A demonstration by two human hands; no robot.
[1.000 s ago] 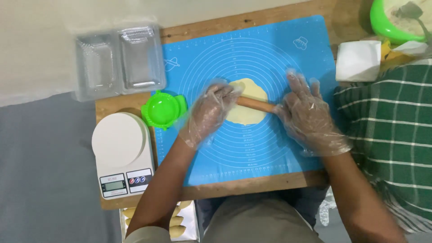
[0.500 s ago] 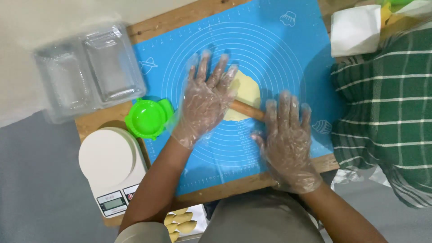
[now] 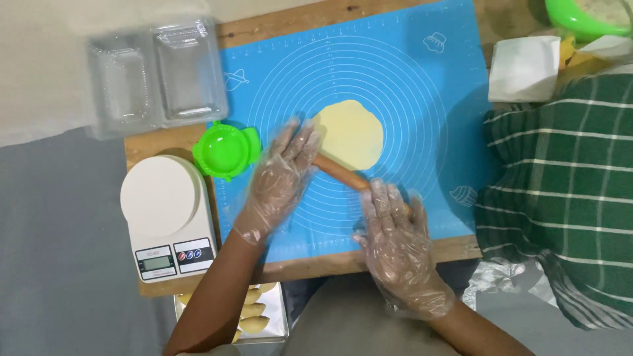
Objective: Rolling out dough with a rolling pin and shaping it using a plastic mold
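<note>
as gloved left hand and right hand press rolling pin, dough round beside

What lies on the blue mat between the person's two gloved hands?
In the head view, a wooden rolling pin spans from the left hand to the right hand, at the dough's near edge.

A thin wooden rolling pin lies slanted on the blue mat, its ends under the flat palms of the left hand and right hand. Just beyond it, touching its far side, sits a flat, pale yellow round of dough, rolled thin.
</note>
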